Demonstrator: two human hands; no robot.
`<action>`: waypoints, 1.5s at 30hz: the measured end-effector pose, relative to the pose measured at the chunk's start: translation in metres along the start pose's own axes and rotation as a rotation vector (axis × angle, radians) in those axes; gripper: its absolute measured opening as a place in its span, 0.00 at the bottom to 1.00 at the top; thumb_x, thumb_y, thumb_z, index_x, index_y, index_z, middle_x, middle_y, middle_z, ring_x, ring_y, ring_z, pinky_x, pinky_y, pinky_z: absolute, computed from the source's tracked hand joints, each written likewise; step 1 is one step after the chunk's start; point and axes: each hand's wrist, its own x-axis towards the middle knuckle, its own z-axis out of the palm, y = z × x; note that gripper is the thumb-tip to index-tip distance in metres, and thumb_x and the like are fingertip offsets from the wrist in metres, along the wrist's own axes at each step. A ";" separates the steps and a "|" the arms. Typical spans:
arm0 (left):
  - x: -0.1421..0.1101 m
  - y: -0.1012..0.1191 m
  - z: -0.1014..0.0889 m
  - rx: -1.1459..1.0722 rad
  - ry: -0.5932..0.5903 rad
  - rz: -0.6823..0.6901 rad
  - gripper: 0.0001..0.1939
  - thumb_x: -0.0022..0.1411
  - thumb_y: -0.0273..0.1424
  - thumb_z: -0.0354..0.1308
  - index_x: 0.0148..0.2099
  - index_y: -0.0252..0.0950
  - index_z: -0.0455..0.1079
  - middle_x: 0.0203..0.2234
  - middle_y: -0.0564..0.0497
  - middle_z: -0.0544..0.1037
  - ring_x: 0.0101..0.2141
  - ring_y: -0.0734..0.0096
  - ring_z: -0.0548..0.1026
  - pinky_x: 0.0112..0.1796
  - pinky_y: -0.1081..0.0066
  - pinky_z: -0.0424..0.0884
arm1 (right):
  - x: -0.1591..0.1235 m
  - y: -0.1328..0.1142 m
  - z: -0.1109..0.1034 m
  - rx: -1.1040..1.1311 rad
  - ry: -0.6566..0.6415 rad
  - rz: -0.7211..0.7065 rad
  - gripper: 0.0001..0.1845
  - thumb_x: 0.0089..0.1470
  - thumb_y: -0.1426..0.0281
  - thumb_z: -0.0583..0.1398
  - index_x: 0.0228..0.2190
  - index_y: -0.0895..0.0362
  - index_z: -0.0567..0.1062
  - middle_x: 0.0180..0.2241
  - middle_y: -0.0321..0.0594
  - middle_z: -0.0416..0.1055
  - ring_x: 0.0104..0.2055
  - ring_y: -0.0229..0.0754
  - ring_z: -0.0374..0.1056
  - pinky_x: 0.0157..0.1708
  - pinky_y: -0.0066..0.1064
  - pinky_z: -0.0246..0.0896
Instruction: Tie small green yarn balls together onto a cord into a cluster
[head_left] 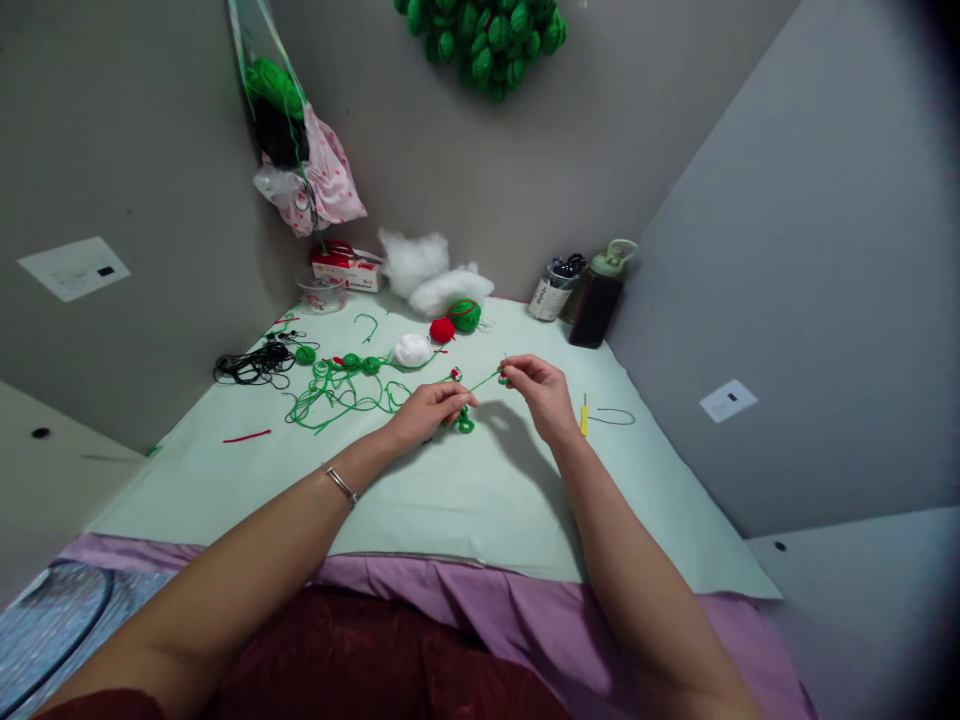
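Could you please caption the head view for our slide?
Green yarn stretched between left hand and right hand above a pale tabletop.

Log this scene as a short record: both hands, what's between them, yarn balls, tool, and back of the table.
Left hand: at a green piece
Right hand: pinching a multicoloured bit
Between: stretched green strand
Yarn: white ball, red ball, green ball
Tool: yellow handle, right of the right hand
Back: stuffing, bottle

Fibre, cloth, metal and plastic
Matt green yarn (484,381), fluffy white stuffing (415,264), wrinkled purple cloth (525,610), shiny metal bracelet (341,484), smooth clear plastic tub (322,294).
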 end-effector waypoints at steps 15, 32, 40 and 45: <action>0.002 0.018 -0.011 -0.479 0.130 -0.006 0.17 0.60 0.45 0.67 0.34 0.35 0.77 0.36 0.48 0.78 0.30 0.75 0.68 0.33 0.71 0.66 | 0.001 0.023 0.009 -0.074 -0.096 0.101 0.12 0.44 0.61 0.69 0.30 0.55 0.80 0.32 0.38 0.77 0.35 0.41 0.71 0.41 0.34 0.65; -0.003 0.016 0.002 -0.249 0.154 0.065 0.18 0.61 0.46 0.64 0.40 0.35 0.79 0.27 0.51 0.74 0.28 0.74 0.70 0.32 0.72 0.67 | -0.020 -0.015 0.031 0.214 -0.087 0.081 0.12 0.47 0.62 0.70 0.32 0.55 0.77 0.25 0.33 0.72 0.26 0.35 0.66 0.30 0.30 0.64; -0.009 0.001 0.014 0.183 0.225 0.251 0.15 0.70 0.37 0.54 0.46 0.32 0.77 0.28 0.52 0.73 0.27 0.75 0.70 0.32 0.72 0.70 | -0.024 -0.011 0.042 -0.089 -0.055 -0.066 0.12 0.53 0.61 0.65 0.29 0.57 0.74 0.22 0.32 0.68 0.22 0.34 0.61 0.24 0.28 0.57; -0.009 -0.007 0.012 0.494 0.243 0.414 0.19 0.73 0.32 0.48 0.58 0.34 0.74 0.31 0.50 0.76 0.30 0.72 0.72 0.37 0.71 0.72 | -0.026 -0.011 0.035 -0.270 -0.127 -0.057 0.12 0.60 0.60 0.59 0.31 0.56 0.71 0.20 0.31 0.67 0.21 0.34 0.61 0.24 0.27 0.56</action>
